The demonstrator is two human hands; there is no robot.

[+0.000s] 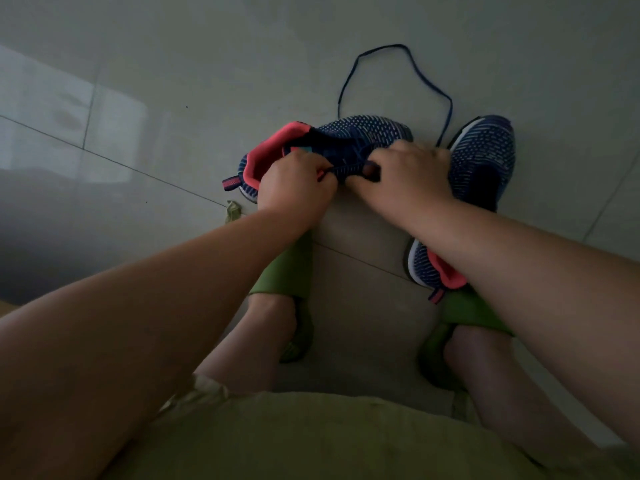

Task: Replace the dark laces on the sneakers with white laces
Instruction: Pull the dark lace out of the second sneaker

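Both hands are down at the nearer sneaker (346, 140), which lies on its side on the tiled floor (173, 81) just ahead of the person's feet. Her left hand (294, 185) has its fingers curled in, pinching the dark lace (398, 67) where it crosses the eyelets, and her right hand (412, 178) grips the shoe's lacing area with curled fingers, thumb tucked at the front. From under the right hand, the free length of lace runs out in a loose loop across the floor beyond the shoes. To my eye this is the unlacing step on the first shoe: the dark lace looks part-way drawn out, and no white lace shows anywhere in view. The next move likely calls for a steady pull through each remaining eyelet while the other hand braces the shoe so it doesn't skid. That sneaker's long axis runs roughly left to right, heel with the pink lining (263, 157) to the left, toe to the right and slightly away. The second sneaker (485, 161) sits just beside it on the right, partly under the right forearm, its long axis running away from her with the toe at the far end. Green slippers (284, 271) are on her feet.
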